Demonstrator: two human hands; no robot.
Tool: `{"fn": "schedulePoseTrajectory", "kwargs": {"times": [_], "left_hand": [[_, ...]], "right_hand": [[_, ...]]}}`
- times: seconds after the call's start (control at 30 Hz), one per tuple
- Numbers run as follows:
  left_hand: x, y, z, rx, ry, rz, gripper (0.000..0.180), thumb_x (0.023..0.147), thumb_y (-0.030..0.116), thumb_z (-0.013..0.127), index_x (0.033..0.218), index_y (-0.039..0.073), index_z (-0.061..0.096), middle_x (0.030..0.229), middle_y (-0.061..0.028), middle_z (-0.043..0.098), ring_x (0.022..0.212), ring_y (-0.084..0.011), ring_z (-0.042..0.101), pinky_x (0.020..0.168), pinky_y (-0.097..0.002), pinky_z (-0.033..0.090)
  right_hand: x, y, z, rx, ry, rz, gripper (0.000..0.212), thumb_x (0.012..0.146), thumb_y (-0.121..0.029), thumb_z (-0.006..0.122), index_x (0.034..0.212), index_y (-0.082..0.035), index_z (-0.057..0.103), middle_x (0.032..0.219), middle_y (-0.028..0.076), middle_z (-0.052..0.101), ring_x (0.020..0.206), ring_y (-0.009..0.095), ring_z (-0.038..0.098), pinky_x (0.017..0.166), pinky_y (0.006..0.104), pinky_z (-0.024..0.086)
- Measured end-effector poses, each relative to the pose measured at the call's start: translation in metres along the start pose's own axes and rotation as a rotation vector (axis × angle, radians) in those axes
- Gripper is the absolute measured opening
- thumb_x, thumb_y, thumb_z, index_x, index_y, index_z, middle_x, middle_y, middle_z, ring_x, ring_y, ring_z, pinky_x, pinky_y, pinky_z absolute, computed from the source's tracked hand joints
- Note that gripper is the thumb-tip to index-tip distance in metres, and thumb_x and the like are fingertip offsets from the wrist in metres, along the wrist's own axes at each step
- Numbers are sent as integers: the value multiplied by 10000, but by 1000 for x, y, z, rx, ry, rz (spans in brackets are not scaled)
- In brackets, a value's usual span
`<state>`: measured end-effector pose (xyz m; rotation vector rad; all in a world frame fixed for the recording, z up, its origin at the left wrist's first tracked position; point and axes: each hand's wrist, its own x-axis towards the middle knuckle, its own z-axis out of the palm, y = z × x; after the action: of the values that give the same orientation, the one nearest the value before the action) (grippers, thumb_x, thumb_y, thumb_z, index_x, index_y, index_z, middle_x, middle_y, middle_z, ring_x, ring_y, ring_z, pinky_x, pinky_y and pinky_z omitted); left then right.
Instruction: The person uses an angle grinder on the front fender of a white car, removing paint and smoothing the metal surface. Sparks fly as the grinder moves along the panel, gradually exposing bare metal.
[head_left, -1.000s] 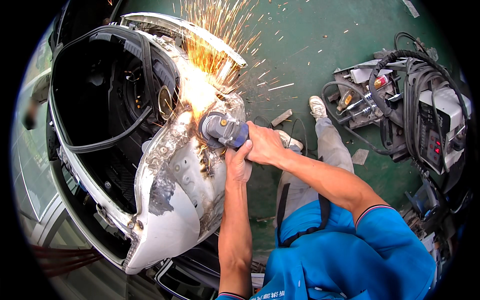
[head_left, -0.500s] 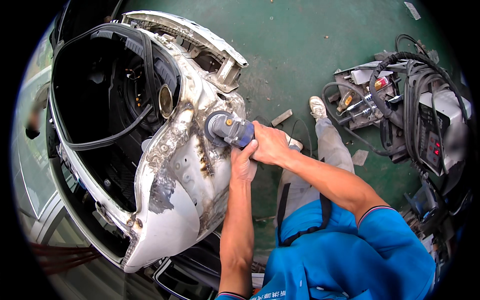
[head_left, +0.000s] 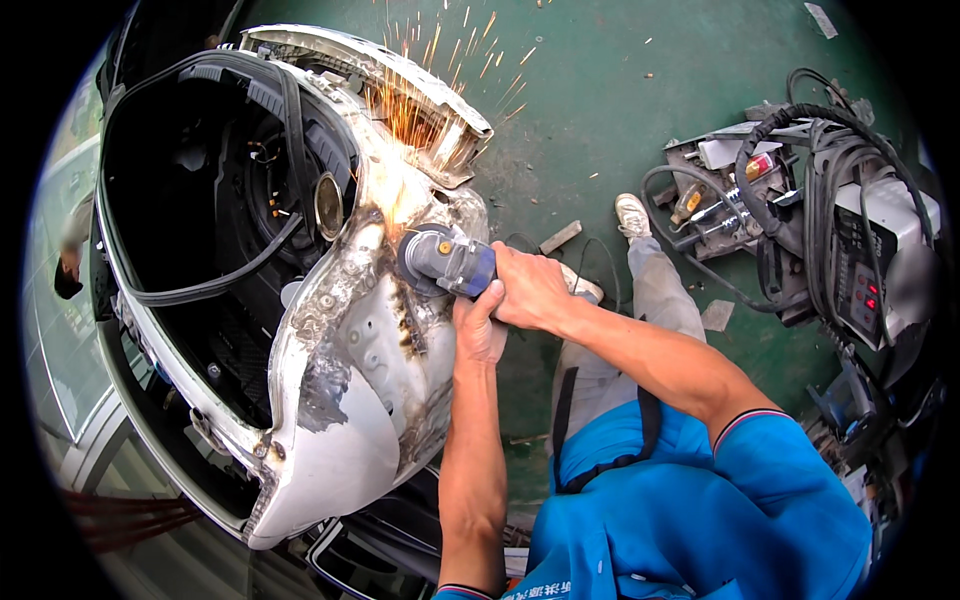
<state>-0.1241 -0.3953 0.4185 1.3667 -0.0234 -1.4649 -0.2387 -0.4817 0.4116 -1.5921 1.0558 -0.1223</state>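
Note:
Both my hands grip an angle grinder (head_left: 450,262) with a grey head and a blue body. My right hand (head_left: 532,287) wraps round the rear of its body, and my left hand (head_left: 479,326) holds it from below, thumb up beside the right hand. The grinder's disc touches the scorched bare metal of a white car body (head_left: 345,425), beside the open trunk. Orange sparks (head_left: 410,110) fly up and away from the contact. Scratched paint, burn marks and a dark grey patch cover the panel around it.
A black rubber seal (head_left: 215,285) hangs loose round the trunk opening. On the right stands a white machine with a control panel (head_left: 868,265), draped in thick black cables (head_left: 822,200). A small block (head_left: 561,236) lies on the green floor (head_left: 580,110) near my shoes.
The grinder and both hands have shifted slightly left, onto the seam nearer the trunk. Sparks now spray from the disc where there were none before.

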Motion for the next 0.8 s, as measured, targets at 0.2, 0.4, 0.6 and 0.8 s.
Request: {"fn": "schedulePoseTrajectory", "kwargs": {"times": [0.2, 0.4, 0.6, 0.8], "left_hand": [[1, -2, -3, 1, -3, 4, 619, 878, 115, 790, 1422, -9, 523, 1381, -91, 598, 1299, -233, 560, 1152, -403, 410], [0, 2, 0, 5, -21, -2, 607, 877, 113, 788, 1415, -8, 533, 1381, -85, 599, 1303, -232, 557, 1156, -402, 404], [0, 1, 0, 2, -9, 3, 598, 881, 102, 778, 1415, -8, 533, 1381, -84, 598, 1302, -230, 557, 1159, -400, 401], [-1, -2, -3, -6, -17, 17, 601, 888, 100, 771, 1423, -9, 521, 1386, -88, 593, 1300, -232, 559, 1155, -404, 408]], "right_hand": [[1, 6, 7, 7, 9, -15, 408, 752, -185, 659, 1066, 19, 495, 958, 259, 679, 864, 497, 675, 724, 590, 532], [0, 5, 6, 1, 2, -8, 406, 755, -184, 658, 1067, 18, 496, 959, 258, 680, 870, 494, 675, 729, 590, 535], [0, 2, 3, -8, 1, 2, 424, 751, -183, 660, 1083, 52, 540, 983, 260, 701, 874, 476, 700, 749, 581, 545], [-3, 0, 0, 1, 3, -5, 426, 751, -184, 664, 1081, 54, 539, 983, 262, 700, 869, 476, 701, 746, 580, 547]]}}
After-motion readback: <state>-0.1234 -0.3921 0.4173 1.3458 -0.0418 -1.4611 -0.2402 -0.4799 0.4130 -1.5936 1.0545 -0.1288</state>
